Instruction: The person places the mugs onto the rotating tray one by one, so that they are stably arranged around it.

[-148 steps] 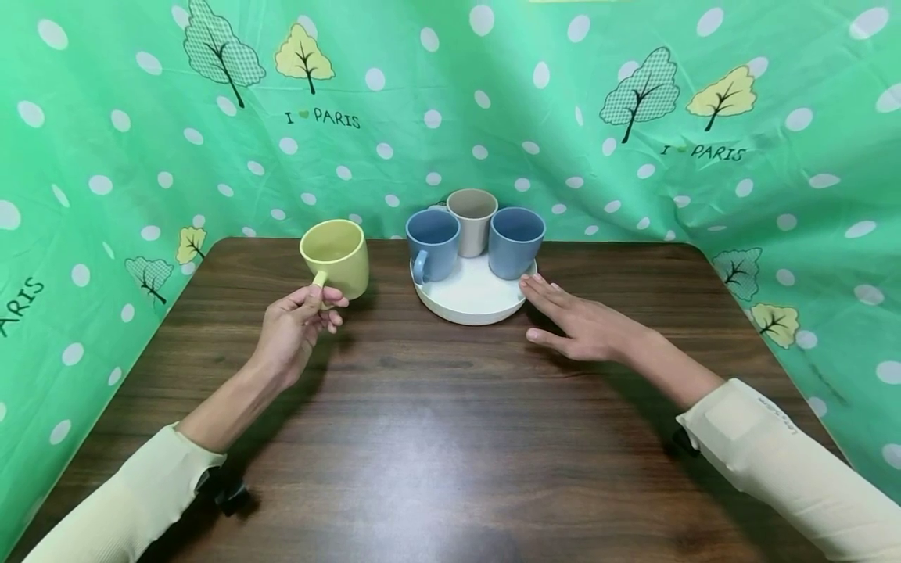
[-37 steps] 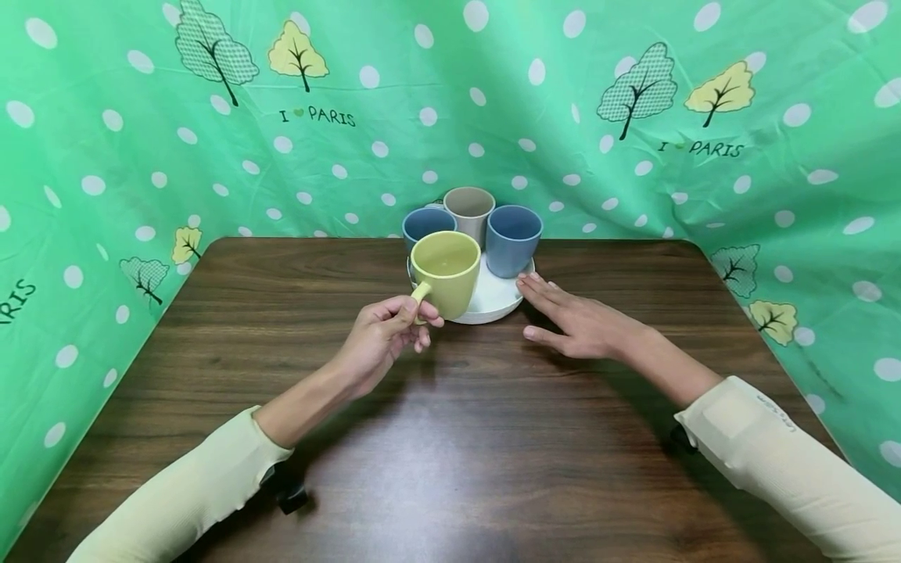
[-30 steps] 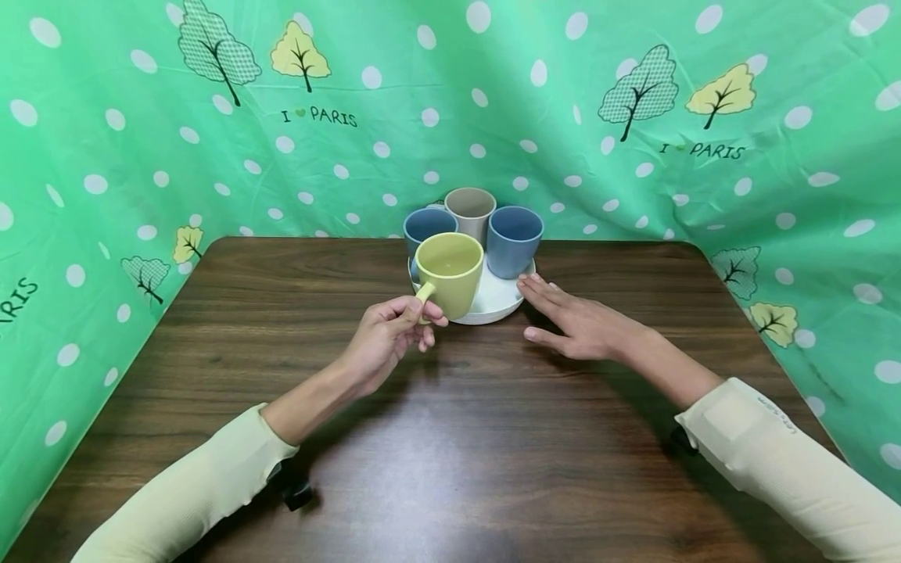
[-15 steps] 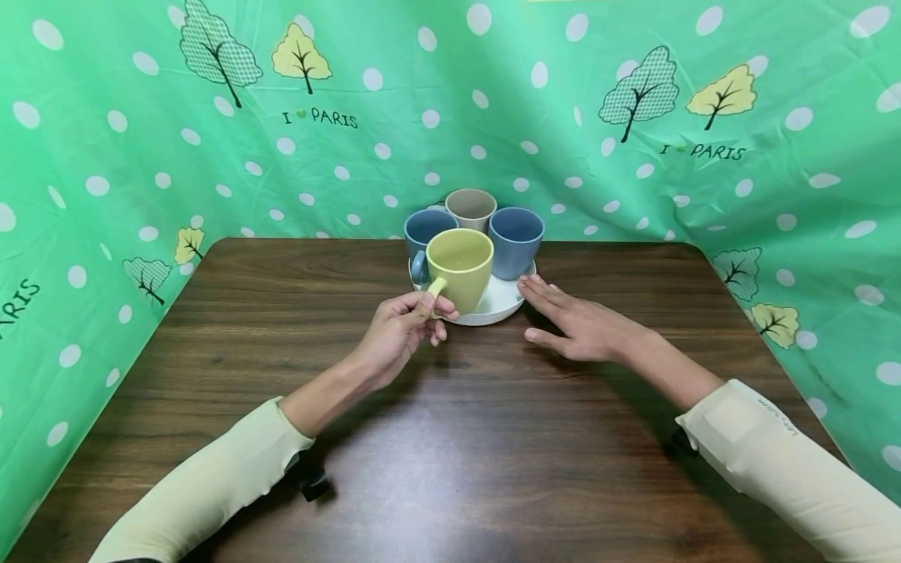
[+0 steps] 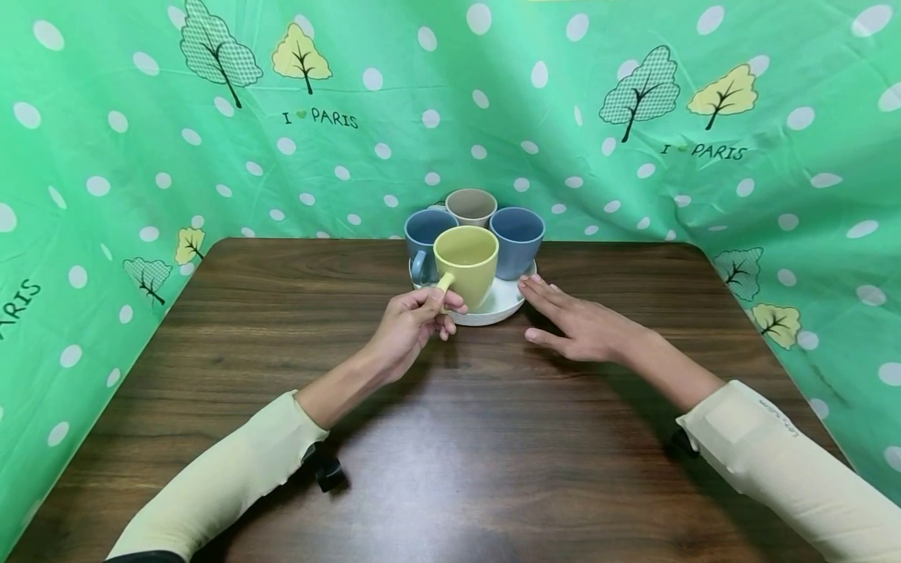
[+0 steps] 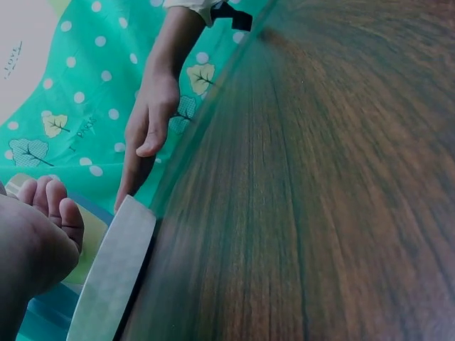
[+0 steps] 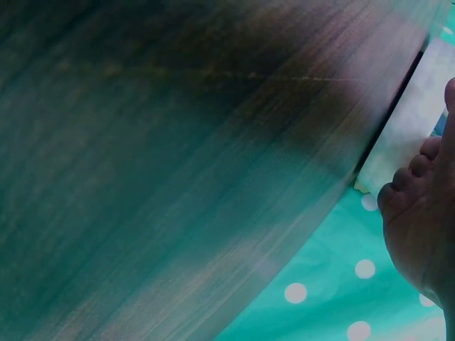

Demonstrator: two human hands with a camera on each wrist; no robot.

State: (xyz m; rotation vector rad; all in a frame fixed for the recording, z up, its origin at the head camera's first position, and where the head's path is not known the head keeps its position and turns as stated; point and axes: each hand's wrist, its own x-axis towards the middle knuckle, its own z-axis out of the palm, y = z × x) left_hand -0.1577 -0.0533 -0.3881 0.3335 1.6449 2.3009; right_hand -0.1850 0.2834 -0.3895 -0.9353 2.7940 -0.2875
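Observation:
My left hand (image 5: 411, 328) pinches the handle of a yellow-green mug (image 5: 470, 270), held upright over the front of a round white tray (image 5: 503, 306). Whether the mug's base touches the tray is hidden. Behind it on the tray stand a blue mug (image 5: 421, 234) at the left, a beige mug (image 5: 472, 206) at the back and another blue mug (image 5: 517, 242) at the right. My right hand (image 5: 584, 324) has straight fingers, their tips against the tray's right rim. In the left wrist view the tray's side wall (image 6: 117, 277) shows beside the left hand (image 6: 35, 241).
The tray stands near the far edge of a dark wooden table (image 5: 450, 438). A green dotted cloth (image 5: 394, 94) hangs around the back and sides. Black wrist devices (image 5: 329, 473) sit under both sleeves.
My left hand has carried the yellow-green mug from the left of the tray rightward to over its front, shifting slightly right and back in the last second. My right hand stays put.

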